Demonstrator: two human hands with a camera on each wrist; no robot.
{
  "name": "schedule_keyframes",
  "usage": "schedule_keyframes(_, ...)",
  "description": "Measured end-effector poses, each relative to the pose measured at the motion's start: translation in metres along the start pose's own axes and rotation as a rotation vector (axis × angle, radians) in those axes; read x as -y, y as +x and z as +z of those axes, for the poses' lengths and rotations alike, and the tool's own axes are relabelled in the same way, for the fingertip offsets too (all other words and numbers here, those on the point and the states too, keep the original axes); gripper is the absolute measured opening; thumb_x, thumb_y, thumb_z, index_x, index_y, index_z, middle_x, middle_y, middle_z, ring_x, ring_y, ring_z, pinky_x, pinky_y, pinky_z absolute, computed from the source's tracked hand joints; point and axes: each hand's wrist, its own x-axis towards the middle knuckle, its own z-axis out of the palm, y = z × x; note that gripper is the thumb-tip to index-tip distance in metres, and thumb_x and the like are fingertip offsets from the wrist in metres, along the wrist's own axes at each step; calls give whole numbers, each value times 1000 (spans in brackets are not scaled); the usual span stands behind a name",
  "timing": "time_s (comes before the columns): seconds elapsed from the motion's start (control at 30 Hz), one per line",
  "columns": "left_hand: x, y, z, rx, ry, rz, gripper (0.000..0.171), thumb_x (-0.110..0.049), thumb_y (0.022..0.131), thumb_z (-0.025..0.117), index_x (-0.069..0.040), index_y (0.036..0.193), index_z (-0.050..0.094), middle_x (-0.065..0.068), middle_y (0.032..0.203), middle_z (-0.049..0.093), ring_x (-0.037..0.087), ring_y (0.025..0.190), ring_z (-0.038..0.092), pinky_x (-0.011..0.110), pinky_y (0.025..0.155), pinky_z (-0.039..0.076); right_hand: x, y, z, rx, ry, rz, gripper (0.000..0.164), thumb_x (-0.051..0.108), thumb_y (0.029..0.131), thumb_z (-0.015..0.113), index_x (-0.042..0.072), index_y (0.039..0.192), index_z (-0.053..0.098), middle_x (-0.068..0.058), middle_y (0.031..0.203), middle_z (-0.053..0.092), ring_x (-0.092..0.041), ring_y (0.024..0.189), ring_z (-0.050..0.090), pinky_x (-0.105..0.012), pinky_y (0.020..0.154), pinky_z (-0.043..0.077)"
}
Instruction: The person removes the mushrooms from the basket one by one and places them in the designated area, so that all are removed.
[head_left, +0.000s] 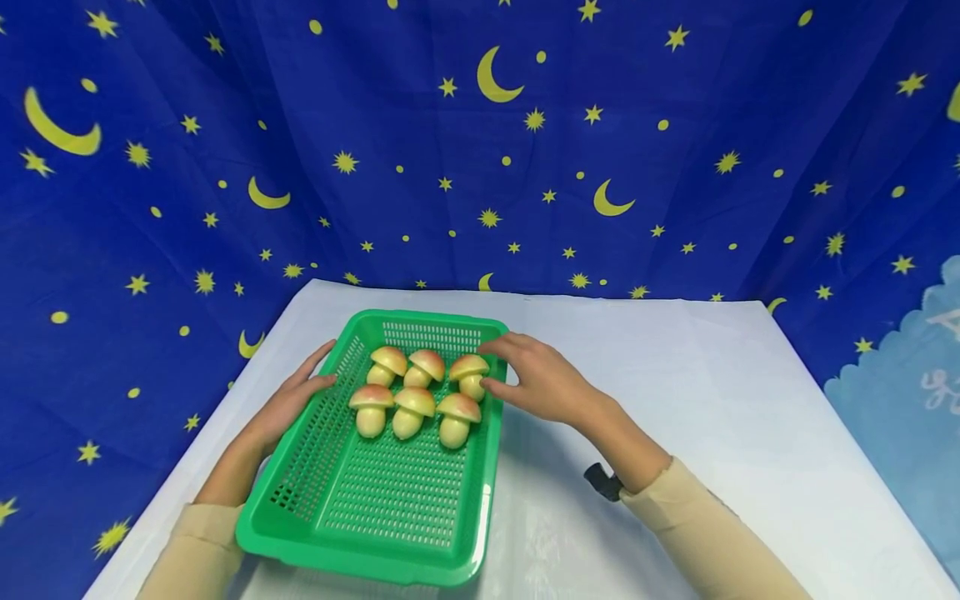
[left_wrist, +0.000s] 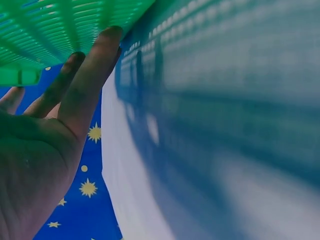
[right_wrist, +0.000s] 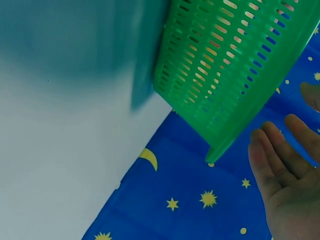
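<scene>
A green plastic basket [head_left: 397, 508] with slotted walls is raised and tilted over the table. Several toy mushrooms [head_left: 412, 402], with pale stems and yellow-red caps, lie in two rows toward its far end. My left hand [head_left: 288, 404] holds the basket at its left side; in the left wrist view its long fingers [left_wrist: 92, 82] reach along the slotted underside. Over the right rim hovers my right hand [head_left: 543, 379], thumb and fingers spread, fingertips right by the far-right mushroom [head_left: 470, 373]. The right wrist view shows that hand's fingers extended, holding nothing.
A white-covered table [head_left: 675, 375] lies beneath, with the basket's shadow on it. Behind and to the left hangs a blue cloth [head_left: 420, 125] with yellow moons and stars. A light-blue panel [head_left: 900, 417] is at the right. A black device [head_left: 602, 482] sits at my right wrist.
</scene>
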Motion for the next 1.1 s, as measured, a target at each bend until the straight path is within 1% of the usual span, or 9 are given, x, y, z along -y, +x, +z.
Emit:
schedule_keyframes(0.17,2,0,-1,22,-30,5,65,-35,103,44,-36,155,6,22,152,22,38,106,58,48,78,54,1,0,4,11,-4,2,41,36,89,67,15,125,63,1,124,59,-16,119,51,-35,98,43)
schedule_keyframes(0.37,5,2,-4,85,-69,26,65,-32,104,42,-37,155,2,20,155,15,35,111,56,47,82,53,1,0,9,29,-16,1,44,39,90,66,15,127,62,0,125,58,-17,117,52,-36,97,44)
schedule_keyframes(0.47,7,3,-7,108,-101,35,64,-31,104,41,-38,155,2,21,155,15,34,109,58,48,82,53,1,1,10,31,-25,-5,44,41,90,65,16,127,62,1,124,59,-16,116,53,-35,96,45)
schedule_keyframes(0.53,8,3,-8,113,-120,36,64,-30,104,41,-38,155,2,22,154,16,34,107,59,49,81,53,0,1,11,34,-24,-4,43,40,90,65,16,126,63,1,123,59,-16,116,53,-35,95,46)
schedule_keyframes(0.6,10,3,-8,112,-120,39,64,-30,105,41,-37,155,2,23,154,16,31,107,60,48,81,53,-1,1,12,44,-24,2,42,39,90,65,16,126,63,1,123,59,-15,116,53,-35,95,46)
schedule_keyframes(0.7,10,2,-7,94,-117,38,63,-30,104,41,-39,155,4,21,155,14,25,108,59,45,84,53,-2,1,13,49,-26,7,40,36,90,67,17,125,63,2,123,60,-15,116,53,-35,94,46)
schedule_keyframes(0.83,11,1,-4,90,-152,42,61,-30,105,40,-41,154,6,15,158,11,20,117,52,39,88,51,-2,1,13,41,-35,3,40,35,89,68,16,124,64,2,122,61,-15,115,54,-36,92,48)
schedule_keyframes(1.0,12,3,1,119,-211,101,61,-25,106,35,-34,155,2,14,160,2,16,129,40,30,95,45,-2,0,14,38,-43,3,40,35,89,68,16,124,64,2,121,61,-15,113,55,-36,90,49)
schedule_keyframes(1.1,11,2,3,139,-231,132,61,-23,106,34,-31,156,0,14,160,-1,16,133,35,28,98,42,-3,0,15,34,-47,3,40,35,89,69,16,124,65,2,120,62,-15,113,55,-37,89,50)
